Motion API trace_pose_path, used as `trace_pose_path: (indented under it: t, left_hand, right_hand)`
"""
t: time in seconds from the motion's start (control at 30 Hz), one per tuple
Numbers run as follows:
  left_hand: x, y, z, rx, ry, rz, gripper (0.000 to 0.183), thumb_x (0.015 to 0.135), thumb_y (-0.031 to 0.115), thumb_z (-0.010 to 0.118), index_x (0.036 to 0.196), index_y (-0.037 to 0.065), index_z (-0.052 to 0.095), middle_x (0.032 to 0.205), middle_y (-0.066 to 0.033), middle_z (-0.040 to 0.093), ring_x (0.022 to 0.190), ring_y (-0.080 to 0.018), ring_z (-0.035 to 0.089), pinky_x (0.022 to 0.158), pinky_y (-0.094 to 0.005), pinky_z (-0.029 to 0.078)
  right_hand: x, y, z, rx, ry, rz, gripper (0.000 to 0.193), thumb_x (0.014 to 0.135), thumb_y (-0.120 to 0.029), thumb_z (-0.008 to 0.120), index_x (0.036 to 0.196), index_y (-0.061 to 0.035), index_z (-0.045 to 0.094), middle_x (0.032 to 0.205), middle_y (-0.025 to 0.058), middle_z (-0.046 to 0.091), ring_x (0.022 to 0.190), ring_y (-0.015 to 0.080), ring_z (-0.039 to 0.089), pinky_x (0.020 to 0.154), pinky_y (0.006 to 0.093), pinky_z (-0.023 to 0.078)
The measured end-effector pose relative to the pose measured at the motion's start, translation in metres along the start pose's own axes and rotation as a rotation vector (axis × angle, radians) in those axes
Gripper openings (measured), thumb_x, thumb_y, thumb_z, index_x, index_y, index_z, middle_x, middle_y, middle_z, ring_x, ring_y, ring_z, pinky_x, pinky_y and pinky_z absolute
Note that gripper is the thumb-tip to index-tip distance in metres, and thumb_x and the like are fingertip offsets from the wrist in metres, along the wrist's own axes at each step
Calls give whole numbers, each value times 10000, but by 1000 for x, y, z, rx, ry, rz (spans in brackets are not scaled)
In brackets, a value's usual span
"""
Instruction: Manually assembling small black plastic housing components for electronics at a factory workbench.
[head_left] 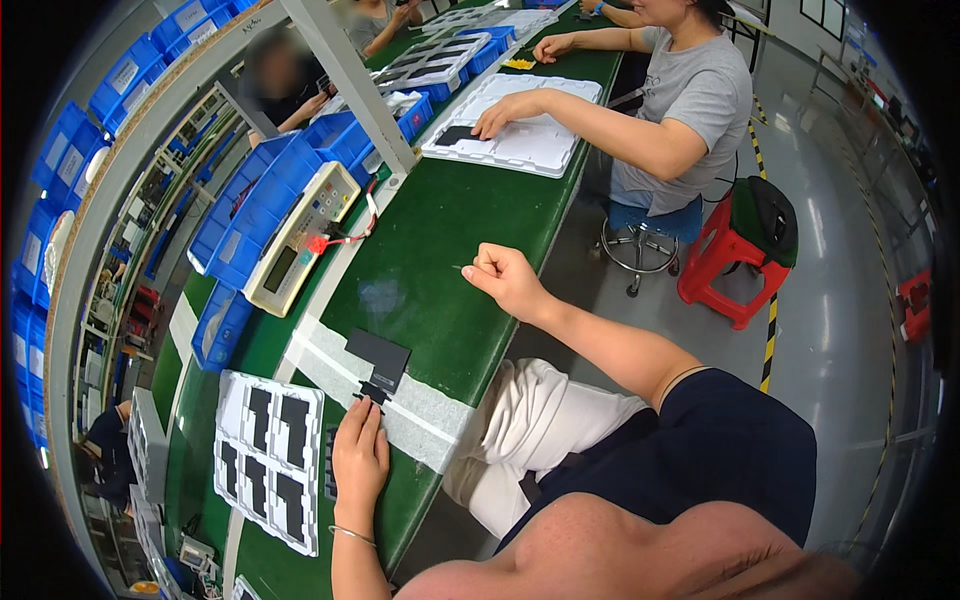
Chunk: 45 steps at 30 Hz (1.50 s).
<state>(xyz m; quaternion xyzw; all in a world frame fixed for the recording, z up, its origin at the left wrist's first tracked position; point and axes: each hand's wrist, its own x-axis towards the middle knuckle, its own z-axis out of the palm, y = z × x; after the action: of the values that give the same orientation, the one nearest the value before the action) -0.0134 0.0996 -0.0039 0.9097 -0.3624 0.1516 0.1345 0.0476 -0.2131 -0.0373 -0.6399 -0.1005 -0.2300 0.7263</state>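
A flat black rectangular piece [378, 358], like a thin battery pack with a narrow tail, lies on a whitish mat [432, 428] taped across the green work surface. My left hand [360, 450] reaches its near end; the fingers are stretched out close together, and their tips touch the tail. The thumb is hard to make out. Further right, my right hand [508, 283] is raised over the bench's edge, its thumb and fingers closed in a pinch. A tiny thin tip pokes out from it, too small to name.
A white tray [226, 425] of black pieces lies left of my left hand. A beige meter [300, 240] with a red connector stands before blue bins [262, 190]. Ahead, a co-worker's hand [510, 112] touches a black piece in another white tray [548, 150]. A red stool [735, 262] stands right.
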Motion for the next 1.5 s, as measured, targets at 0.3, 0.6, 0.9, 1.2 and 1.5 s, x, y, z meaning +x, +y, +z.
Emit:
trace_pose_path:
  t: [0.3, 0.6, 0.9, 1.2, 1.5]
  left_hand:
    - [7, 5, -5, 19, 17, 21, 303, 725, 1, 574, 1026, -28, 589, 1121, -165, 552, 1103, -342, 481, 934, -415, 388]
    - [-1, -1, -3, -41, 35, 22, 321, 704, 23, 610, 1023, -4, 588, 1122, -151, 550, 1072, -318, 507, 915, -391, 411]
    - [-3, -11, -2, -97, 37, -41, 372, 679, -12, 610, 1049, -11, 569, 1138, -153, 535, 1086, -337, 499, 900, -410, 424]
    - [1, -11, -4, -125, 4, -123, 337, 694, 41, 625, 1024, -13, 581, 1133, -125, 539, 1081, -289, 500, 896, -398, 418]
    - [-5, -14, -7, -152, -78, -179, 347, 667, 47, 623, 1004, -31, 591, 1142, -144, 536, 1088, -296, 498, 903, -421, 413]
  right_hand:
    - [-15, -8, 3, -172, 316, -234, 385, 829, -38, 579, 596, -69, 273, 514, -21, 269, 491, 62, 232, 433, 247, 235]
    - [-15, -17, 8, -427, -40, -160, 350, 786, -57, 619, 584, -44, 333, 482, 27, 320, 434, 98, 298, 411, 266, 258]
    - [24, -36, 31, -554, -779, -8, 208, 759, -75, 640, 683, -25, 453, 611, 42, 448, 516, 128, 440, 485, 254, 365]
    - [77, -30, 114, -728, -1419, -516, 752, 579, -189, 778, 1247, -121, 440, 1312, 122, 381, 1223, 325, 355, 989, 410, 334]
    - [112, -11, 110, -491, -1202, -589, 866, 668, -437, 714, 1357, -99, 312, 1374, 143, 303, 1258, 354, 293, 1005, 493, 276]
